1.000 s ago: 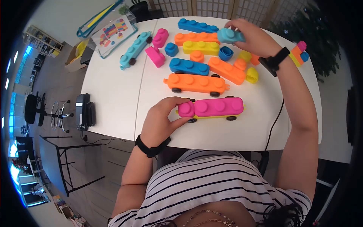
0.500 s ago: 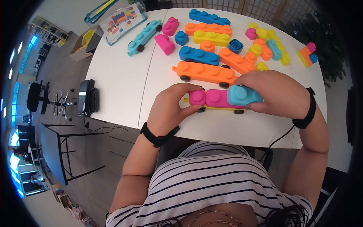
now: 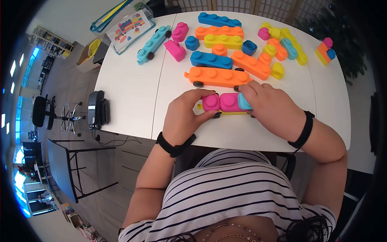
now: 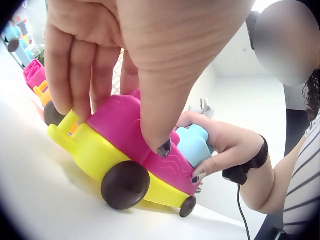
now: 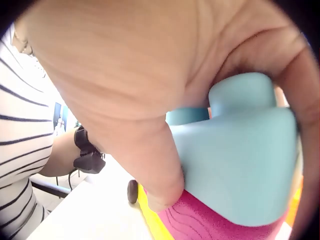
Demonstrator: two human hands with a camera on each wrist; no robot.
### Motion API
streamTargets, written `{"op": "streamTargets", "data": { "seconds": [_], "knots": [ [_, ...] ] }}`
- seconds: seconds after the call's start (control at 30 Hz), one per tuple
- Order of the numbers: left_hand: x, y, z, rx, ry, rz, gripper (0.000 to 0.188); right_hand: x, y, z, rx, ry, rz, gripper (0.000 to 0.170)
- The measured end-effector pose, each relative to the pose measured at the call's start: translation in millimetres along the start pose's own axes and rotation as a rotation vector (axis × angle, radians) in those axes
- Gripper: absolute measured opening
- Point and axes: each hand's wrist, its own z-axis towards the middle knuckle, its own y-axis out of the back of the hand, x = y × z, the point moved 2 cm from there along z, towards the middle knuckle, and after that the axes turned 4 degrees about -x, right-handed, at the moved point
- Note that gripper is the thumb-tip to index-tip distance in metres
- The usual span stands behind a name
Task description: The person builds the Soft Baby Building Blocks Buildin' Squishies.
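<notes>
Fingers of the left hand [image 3: 183, 115] curled around a small pink block [image 3: 211, 103], thumb on the near side, the rest around the far side. Same deal with the right hand [image 3: 278, 105], gripping a teal block [image 5: 240, 165] from above, thumb down by its lower edge.

All of it over a big white table [image 3: 121, 101], close to the near edge. Next down in size, an orange wheeled car [image 3: 219, 76] just beyond both hands. Then a yellow wheeled base [image 4: 92, 150], standing on the table, pretty much parallel to the orange car. Teal wheeled car [image 3: 153, 44] off toward the far left, angled, well apart from the hands. Blue bar [image 3: 211, 60] just behind the orange car.

Long pink block [image 3: 228, 103] lying along the top of the yellow base. Teal block over the right part of that, touching it; can't tell whether fully pushed down, honestly. Small pink block at the base's left end, right up against the long pink block. Small blue block [image 3: 192, 42] farther back on the table. Tiniest of the lot, dark wheels [image 4: 125, 185] under the yellow base.
</notes>
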Motion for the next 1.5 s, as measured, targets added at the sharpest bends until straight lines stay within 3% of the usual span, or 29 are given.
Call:
{"op": "streamTargets", "data": {
  "seconds": [0.2,0.33,0.4,0.43,0.47,0.5,0.57,0.63,0.67,0.73,0.8,0.97,1.03,1.1,1.13,1.2,1.23,1.3,1.33,1.4,1.5],
  "knots": [
    [-2,-6,-2,-0.038,-0.026,0.008,0.048,-16,5,6,0.108,-0.036,0.145,0.060],
    [2,-5,-3,-0.026,-0.042,-0.045,0.049,-17,3,1,0.020,0.002,0.167,0.064],
    [1,-5,-3,-0.032,0.001,-0.025,0.049,-31,16,6,0.110,0.153,0.371,0.074],
    [2,-6,-4,-0.031,0.003,-0.009,0.049,-54,18,13,0.285,0.124,0.664,0.075],
    [1,-7,-4,-0.028,-0.002,-0.014,0.049,-76,20,17,0.345,-0.122,0.840,0.061],
    [0,-7,-5,-0.038,-0.002,-0.029,0.049,-96,32,21,0.285,-0.219,1.023,0.050],
    [1,-6,-8,-0.063,0.004,-0.043,0.049,-138,23,28,-0.041,-0.333,0.581,0.038],
    [1,-7,-7,-0.074,-0.017,-0.034,0.045,-176,-2,24,-0.174,-0.333,-0.173,0.033],
    [0,-6,-6,-0.094,-0.014,-0.032,0.045,-184,-18,18,-0.223,-0.326,-0.241,0.029],
    [-1,-7,-6,-0.075,-0.017,-0.069,0.044,-160,-7,20,-0.086,-0.562,0.280,0.027],
    [1,-4,-3,-0.098,-0.010,-0.045,0.045,-158,-13,18,-0.058,-0.610,0.416,0.027],
    [-1,-5,-3,-0.021,0.016,-0.052,0.050,-143,1,20,0.145,-0.555,0.481,0.035],
    [-4,-5,-1,-0.001,0.016,-0.063,0.050,-128,19,23,0.059,-0.392,0.278,0.048],
    [-5,-7,0,-0.003,0.012,-0.056,0.050,-75,48,27,-0.204,-0.323,0.311,0.056],
    [-6,-7,0,-0.010,0.005,-0.058,0.050,-54,49,27,-0.204,-0.327,0.322,0.056],
    [-6,-9,0,-0.009,0.005,-0.053,0.050,-17,49,25,-0.291,-0.129,0.477,0.062],
    [-6,-9,0,-0.017,0.002,-0.055,0.050,-5,41,22,-0.295,-0.135,0.482,0.062],
    [-7,-10,-1,-0.021,0.010,-0.042,0.050,14,23,17,-0.359,0.114,0.400,0.055],
    [-7,-10,-1,-0.034,0.019,-0.032,0.049,15,20,17,-0.358,0.108,0.403,0.055],
    [-8,-9,-2,-0.039,0.012,-0.020,0.049,16,10,18,-0.135,0.083,0.360,0.048],
    [-6,-9,-3,-0.040,-0.002,-0.018,0.049,15,4,18,-0.147,0.063,0.353,0.044]
  ]
}}
